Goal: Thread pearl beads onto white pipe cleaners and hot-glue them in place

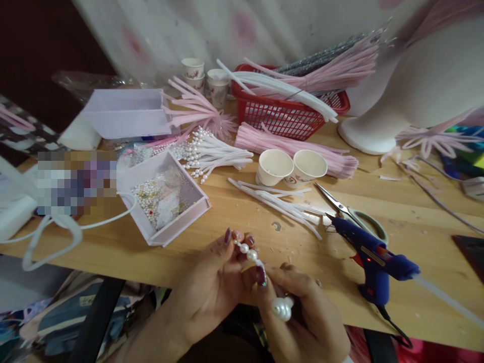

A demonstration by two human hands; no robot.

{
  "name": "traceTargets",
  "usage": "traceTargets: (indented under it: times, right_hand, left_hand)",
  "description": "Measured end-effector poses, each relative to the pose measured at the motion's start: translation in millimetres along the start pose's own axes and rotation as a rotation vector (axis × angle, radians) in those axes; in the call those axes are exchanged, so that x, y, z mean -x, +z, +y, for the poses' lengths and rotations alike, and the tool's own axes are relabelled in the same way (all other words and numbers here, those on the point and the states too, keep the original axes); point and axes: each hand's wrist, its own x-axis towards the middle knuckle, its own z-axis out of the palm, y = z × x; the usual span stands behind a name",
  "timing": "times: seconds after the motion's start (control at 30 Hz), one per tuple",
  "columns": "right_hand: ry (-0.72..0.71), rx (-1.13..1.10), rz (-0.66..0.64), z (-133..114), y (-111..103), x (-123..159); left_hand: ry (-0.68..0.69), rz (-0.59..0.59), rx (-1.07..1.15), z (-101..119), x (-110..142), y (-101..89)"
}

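My left hand point(212, 287) and my right hand point(306, 312) meet at the near edge of the wooden table point(242, 242). Together they pinch a short white stem threaded with small pearls point(248, 252); my left fingertips grip its upper end, my right fingers its lower end. A large pearl ring point(282, 308) sits on a finger of my right hand. A blue glue gun point(372, 257) rests on the table just to the right of my hands.
A lilac box of small pearls point(166, 199) lies to the left. Two paper cups point(291, 168), scissors point(353, 214), loose white pipe cleaners point(280, 199), pearl-tipped stems point(212, 151), pink pipe cleaners point(295, 148), a red basket point(287, 113) and a white mannequin base point(378, 136) stand behind.
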Motion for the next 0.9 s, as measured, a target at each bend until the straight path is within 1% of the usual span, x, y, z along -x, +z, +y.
traceTargets:
  times: [0.17,0.3,0.43,0.63,0.77,0.9]
  right_hand:
    - [0.003,0.022,0.012,-0.1,0.0,0.2]
    - [0.014,0.013,0.023,0.2,0.0,1.3]
    - [0.002,0.003,-0.009,0.9,-1.4,1.4]
    - [-0.028,-0.012,-0.021,4.9,-3.8,3.2]
    - [-0.082,0.011,-0.09,7.1,-6.5,1.8]
    - [-0.112,0.053,-0.138,7.0,-8.6,-1.8]
  left_hand:
    - [0.039,0.029,-0.027,1.4,-0.9,0.1]
    - [0.005,0.031,0.008,1.2,-0.6,3.3]
    - [-0.01,0.028,0.025,0.4,-0.2,3.5]
    - [0.01,0.01,-0.043,1.1,-1.0,0.2]
    - [0.099,0.014,-0.127,3.4,-1.0,-0.8]
    - [0.085,0.022,-0.142,3.8,-0.7,-1.0]
